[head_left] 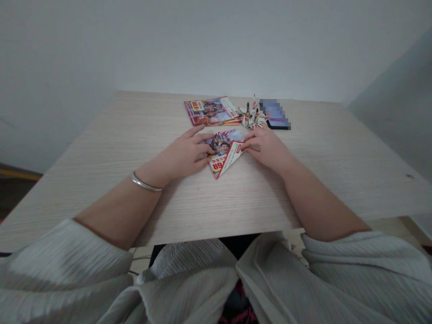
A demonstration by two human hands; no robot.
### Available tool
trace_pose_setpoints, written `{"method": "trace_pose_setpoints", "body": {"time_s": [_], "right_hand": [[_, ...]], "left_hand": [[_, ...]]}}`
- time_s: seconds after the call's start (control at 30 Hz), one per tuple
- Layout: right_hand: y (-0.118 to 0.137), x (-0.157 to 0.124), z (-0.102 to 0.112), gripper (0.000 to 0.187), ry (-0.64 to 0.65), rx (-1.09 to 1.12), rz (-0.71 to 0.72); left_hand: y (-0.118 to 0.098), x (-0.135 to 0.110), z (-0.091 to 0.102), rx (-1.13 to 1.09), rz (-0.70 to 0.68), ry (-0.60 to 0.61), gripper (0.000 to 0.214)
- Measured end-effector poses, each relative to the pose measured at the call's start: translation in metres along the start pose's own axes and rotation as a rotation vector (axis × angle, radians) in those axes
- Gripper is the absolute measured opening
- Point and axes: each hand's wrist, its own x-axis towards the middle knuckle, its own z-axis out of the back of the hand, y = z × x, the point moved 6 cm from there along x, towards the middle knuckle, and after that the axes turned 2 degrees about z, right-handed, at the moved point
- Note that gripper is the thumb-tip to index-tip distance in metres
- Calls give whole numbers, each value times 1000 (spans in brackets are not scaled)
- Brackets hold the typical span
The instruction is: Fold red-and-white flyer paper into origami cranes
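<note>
A printed paper leaflet lies on the table in front of me. One side of it is folded over in a white, red-edged triangular flap. On its left part rest the spread fingers of my left hand, flat against the paper. My right hand has its thumb and fingers closed on the leaflet's right edge, by the flap; the fingertips cover that edge. Just beyond the right hand stands a folded-paper figure with several pointed parts.
Behind the leaflet is a stack of similar leaflets. A dark-edged phone-like device, its screen partly blurred, lies at the back right. The pale wood-grain table meets a wall at its far edge.
</note>
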Motion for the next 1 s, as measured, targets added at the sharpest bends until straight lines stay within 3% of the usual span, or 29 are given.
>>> {"method": "trace_pose_setpoints", "body": {"time_s": [0.13, 0.37, 0.47, 0.63, 0.8, 1.0], "right_hand": [[6, 1, -6, 22, 33, -73, -53], [12, 7, -17, 39, 93, -84, 54], [8, 10, -25, 41, 122, -68, 22], [9, 12, -27, 35, 101, 29, 1], [17, 11, -14, 14, 9, 103, 70], [28, 12, -18, 17, 119, 172, 144]], "left_hand": [[-5, 1, 0, 26, 63, 41, 31], [-25, 2, 3, 39, -91, 114, 32], [-27, 2, 2, -24, -108, 109, 31], [-18, 1, -5, -121, -66, 119, 39], [-14, -1, -8, 35, 13, 156, 50], [-26, 2, 4, 202, 134, 173, 50]]}}
